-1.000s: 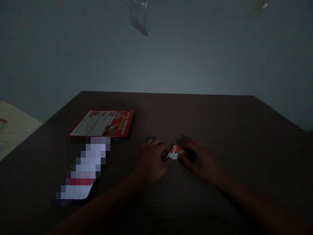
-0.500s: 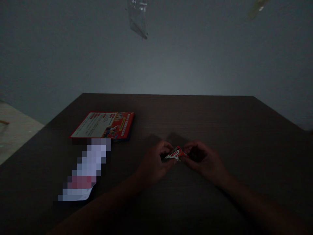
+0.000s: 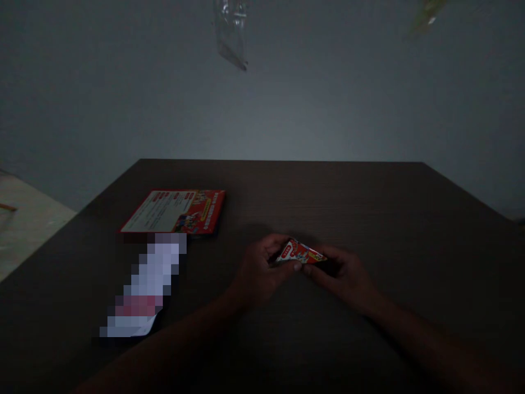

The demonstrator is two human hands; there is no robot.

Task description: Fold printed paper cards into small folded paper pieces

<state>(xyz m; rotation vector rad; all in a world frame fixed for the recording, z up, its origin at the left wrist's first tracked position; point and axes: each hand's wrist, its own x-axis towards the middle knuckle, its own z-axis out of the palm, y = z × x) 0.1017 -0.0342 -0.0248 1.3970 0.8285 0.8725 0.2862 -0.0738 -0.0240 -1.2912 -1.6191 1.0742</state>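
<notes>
Between my hands is a small folded paper [image 3: 301, 254], roughly triangular, printed red and white with coloured pictures. My left hand [image 3: 260, 273] grips its left corner, with the thumb along the lower edge and the fingers behind. From the right, my right hand [image 3: 350, 276] pinches the paper, its thumb tip near the middle of the bottom edge. Both hands are closed on it, low over the dark table [image 3: 328, 202]. Fingers behind the paper are partly hidden, and the dim light blurs the print.
To the left lies a lit phone [image 3: 143, 290] with a pixelated screen. Behind it sits a flat red and white printed box or booklet [image 3: 164, 213]. A clear plastic bag [image 3: 232, 41] hangs at the top against the grey wall [image 3: 328, 93]. A blurred yellowish thing [image 3: 429, 15] shows at upper right.
The folded paper has turned so that more of its printed red face shows as a wider triangle. My right-hand fingers have shifted behind it. The phone and box stay put.
</notes>
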